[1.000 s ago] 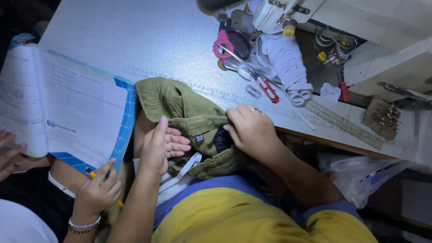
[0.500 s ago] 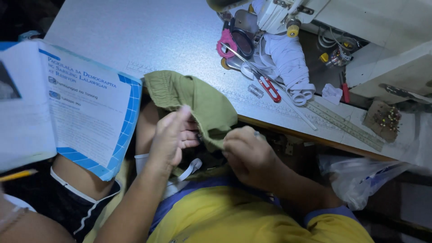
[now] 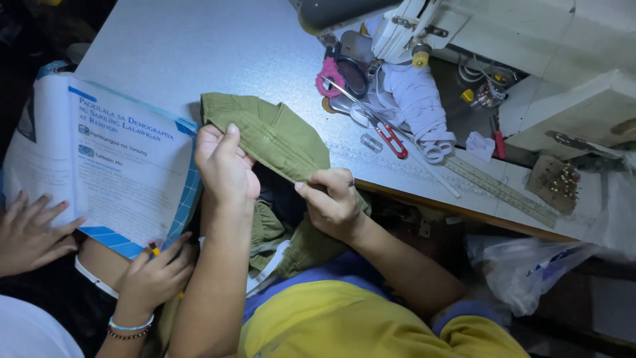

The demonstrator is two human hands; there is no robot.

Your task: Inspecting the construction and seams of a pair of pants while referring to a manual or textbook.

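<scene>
An olive green garment (image 3: pixel 275 136) lies half on the grey sewing table (image 3: pixel 199 53) and hangs over its front edge into my lap. My left hand (image 3: pixel 225 166) grips the garment's left end, fingers curled over the fabric. My right hand (image 3: pixel 334 202) pinches its folded edge lower right, a ring on one finger. The cloth is stretched between both hands. A white strap (image 3: pixel 268 272) dangles beneath the garment.
Another person at my left holds an open blue and white booklet (image 3: pixel 106 159) with one hand (image 3: pixel 33 232) and a pencil in the other hand (image 3: pixel 156 272). A sewing machine (image 3: pixel 397 26), white elastic roll (image 3: pixel 417 99), red snips (image 3: pixel 392 139), ruler (image 3: pixel 503 189) and pin cushion (image 3: pixel 556 182) lie right.
Both my hands rose from my lap and pulled the green garment taut between them at the table edge. The booklet beside me shifted and tilted.
</scene>
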